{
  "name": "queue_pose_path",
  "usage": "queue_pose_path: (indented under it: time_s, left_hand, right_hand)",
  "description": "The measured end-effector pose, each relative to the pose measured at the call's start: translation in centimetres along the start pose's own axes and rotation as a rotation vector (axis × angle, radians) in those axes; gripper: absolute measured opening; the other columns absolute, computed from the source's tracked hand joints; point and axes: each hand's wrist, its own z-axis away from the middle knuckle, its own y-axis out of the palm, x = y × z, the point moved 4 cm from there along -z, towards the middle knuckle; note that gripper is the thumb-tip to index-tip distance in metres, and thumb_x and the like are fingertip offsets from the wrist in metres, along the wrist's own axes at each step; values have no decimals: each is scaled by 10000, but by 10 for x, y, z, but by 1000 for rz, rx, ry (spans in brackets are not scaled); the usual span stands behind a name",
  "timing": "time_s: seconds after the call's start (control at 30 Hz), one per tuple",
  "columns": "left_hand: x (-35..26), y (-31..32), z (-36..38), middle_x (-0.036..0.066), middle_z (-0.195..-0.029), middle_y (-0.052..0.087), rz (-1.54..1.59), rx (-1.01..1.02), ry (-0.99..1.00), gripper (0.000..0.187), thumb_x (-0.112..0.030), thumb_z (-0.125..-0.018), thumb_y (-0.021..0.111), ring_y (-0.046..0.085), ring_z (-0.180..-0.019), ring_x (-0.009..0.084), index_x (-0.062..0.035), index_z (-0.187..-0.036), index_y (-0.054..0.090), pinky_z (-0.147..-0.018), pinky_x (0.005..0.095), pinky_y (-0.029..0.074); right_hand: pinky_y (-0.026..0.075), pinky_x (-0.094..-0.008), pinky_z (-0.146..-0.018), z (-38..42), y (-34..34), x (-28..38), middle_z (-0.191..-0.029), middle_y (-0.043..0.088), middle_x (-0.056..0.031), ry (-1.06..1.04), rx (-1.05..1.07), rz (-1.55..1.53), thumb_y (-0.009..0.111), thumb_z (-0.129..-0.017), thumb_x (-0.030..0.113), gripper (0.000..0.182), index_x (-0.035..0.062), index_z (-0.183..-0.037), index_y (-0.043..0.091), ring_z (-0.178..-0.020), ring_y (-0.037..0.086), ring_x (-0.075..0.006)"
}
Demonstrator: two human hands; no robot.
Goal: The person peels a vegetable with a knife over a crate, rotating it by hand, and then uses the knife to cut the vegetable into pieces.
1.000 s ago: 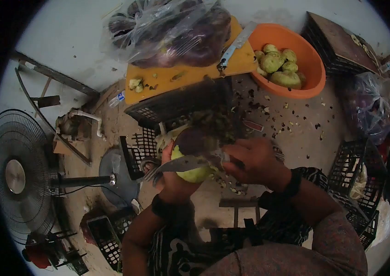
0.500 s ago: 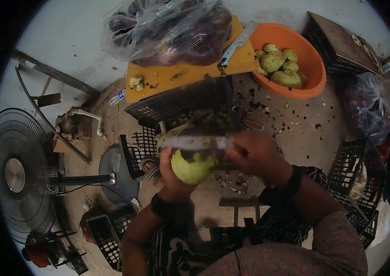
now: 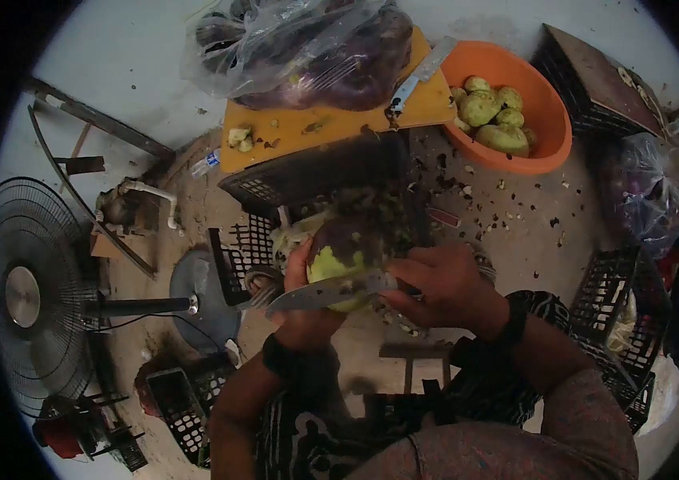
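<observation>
My left hand [image 3: 304, 308] grips a large round vegetable [image 3: 353, 242] from its left and lower side. Dark purple skin covers its upper part, while pale green flesh shows lower down. In my right hand [image 3: 450, 290] is the handle of a wide knife [image 3: 333, 290], its blade pointing left across the lower part of the vegetable. The blade hides part of the green flesh and some of my left hand. Below the vegetable is a black crate [image 3: 255, 180] with leaves and peelings inside.
An orange basin [image 3: 551, 112] holds several peeled vegetables. On a yellow board [image 3: 275, 152] lie a plastic bag [image 3: 315, 56] of purple vegetables and a second knife [image 3: 419, 78]. A fan [image 3: 31, 296] stands left. Black crates [image 3: 615, 312] are at right; scraps litter the floor.
The knife has moved down from the purple upper part to the lower green part of the vegetable. My right hand has come lower with it.
</observation>
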Motion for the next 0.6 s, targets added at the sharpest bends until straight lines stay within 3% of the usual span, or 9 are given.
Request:
queue_pose_path:
  time_s: [0.03,0.1,0.23,0.3,0.43,0.53,0.6]
  left_hand:
    - [2,-1,-1,102,-1192,559,1,0,0,526,-493,-912,342,546,-1093,254,-101,-1232,484,-944,411,437]
    - [21,0,-3,102,-1201,554,573,21,-356,530,-494,-916,340,543,-1103,238,-104,-1254,460,-947,410,435]
    - [21,2,-6,105,-1191,562,764,29,-416,511,-475,-924,325,548,-1095,238,-103,-1238,482,-939,407,441]
    - [22,7,-7,107,-1174,575,996,-14,-613,498,-459,-924,319,557,-1083,246,-102,-1214,510,-932,401,444]
    - [29,7,-6,108,-1158,586,965,-60,-614,503,-460,-917,321,566,-1063,259,-97,-1193,532,-926,401,445]
    - [34,2,-7,112,-1163,582,698,-91,-575,520,-471,-911,324,569,-1053,267,-91,-1204,524,-924,409,444]
    - [27,7,-6,117,-1159,583,1022,-79,-701,528,-470,-910,319,565,-1051,276,-85,-1210,519,-923,420,440]
  right_hand:
    - [432,-375,-436,0,0,0,-598,521,-66,-4,2,-6,684,-750,287,208,106,-794,592,-505,559,-254]
    - [431,-373,-432,1,0,-1,-598,518,-64,-8,3,-10,684,-750,284,214,100,-808,594,-499,557,-250]
    - [428,-364,-424,4,-1,-2,-592,510,-60,-13,-17,-1,689,-747,275,212,96,-805,591,-493,552,-246]
    - [428,-361,-424,4,-2,-2,-593,511,-59,-18,-10,13,690,-746,273,213,95,-807,591,-495,553,-245]
    - [431,-364,-427,3,-4,-2,-604,519,-61,-7,-7,32,693,-742,274,216,96,-806,590,-502,557,-248]
    - [433,-369,-433,4,-3,-6,-615,525,-63,8,-8,46,695,-737,269,215,97,-808,587,-507,558,-254]
    - [433,-373,-437,5,-4,-8,-620,527,-64,18,-18,48,697,-734,266,215,97,-809,586,-510,559,-257]
